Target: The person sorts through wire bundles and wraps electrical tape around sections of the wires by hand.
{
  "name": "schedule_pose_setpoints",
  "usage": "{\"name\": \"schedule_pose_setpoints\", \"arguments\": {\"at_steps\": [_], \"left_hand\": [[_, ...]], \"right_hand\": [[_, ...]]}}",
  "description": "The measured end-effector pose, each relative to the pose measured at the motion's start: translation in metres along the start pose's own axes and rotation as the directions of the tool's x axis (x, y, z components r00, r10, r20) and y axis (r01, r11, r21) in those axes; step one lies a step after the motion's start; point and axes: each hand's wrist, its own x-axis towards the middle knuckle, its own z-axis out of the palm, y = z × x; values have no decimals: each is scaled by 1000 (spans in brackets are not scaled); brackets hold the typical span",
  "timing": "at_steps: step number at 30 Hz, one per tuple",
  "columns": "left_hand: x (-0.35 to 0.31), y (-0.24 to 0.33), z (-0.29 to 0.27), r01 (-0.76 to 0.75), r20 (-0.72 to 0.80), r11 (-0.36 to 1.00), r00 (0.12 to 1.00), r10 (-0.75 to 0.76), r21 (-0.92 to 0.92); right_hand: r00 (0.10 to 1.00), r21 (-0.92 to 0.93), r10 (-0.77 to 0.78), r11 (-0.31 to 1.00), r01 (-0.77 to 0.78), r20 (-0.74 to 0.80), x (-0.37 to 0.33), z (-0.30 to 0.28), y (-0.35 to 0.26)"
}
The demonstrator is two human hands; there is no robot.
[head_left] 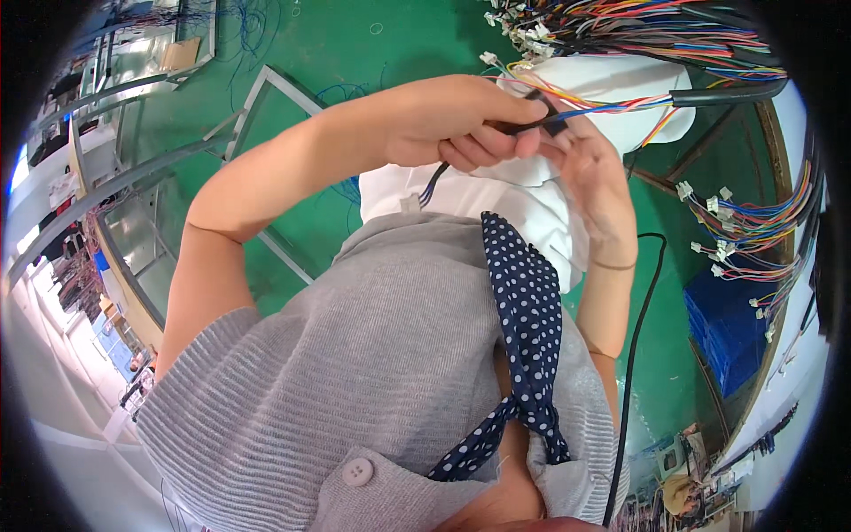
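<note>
My left hand (474,124) is closed around a wire bundle (603,107) of blue, red, white and yellow wires, the thumb pressed on top. A dark section of the bundle runs through its fingers, and a tail with a white connector (409,204) hangs out below the palm. At the fingertips sits a small black piece (553,115); whether it is tape or a sleeve I cannot tell. My right hand (596,177) is raised just to the right, its fingers beside the black piece and smeared by motion. Further right the wires enter a black sleeve (722,94).
A thick heap of coloured wires (638,35) with white connectors lies at the top right. More connector-ended wires (745,217) hang along the right edge. Blue crates (731,328) stand below them on the green floor. A metal frame (257,106) stands on the left.
</note>
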Motion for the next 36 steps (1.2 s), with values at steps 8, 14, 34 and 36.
{"name": "schedule_pose_setpoints", "arguments": {"at_steps": [8, 14, 34, 36], "left_hand": [[-12, 5, 2, 25, 51, 993, 999, -19, -115], [0, -25, 10, -259, -131, 416, 695, 707, 872], [-2, 21, 2, 110, 80, 981, 992, -98, -161], [-3, 20, 3, 90, 87, 975, 993, -74, -204]], "right_hand": [[996, -51, 71, 996, -68, 58, 19, -15, 8], [977, 482, 213, 859, -174, -27, -11, 0, -34], [993, 522, -102, 851, 55, 62, 30, 12, 18], [993, 542, -98, 839, 46, 68, 35, 6, 20]]}}
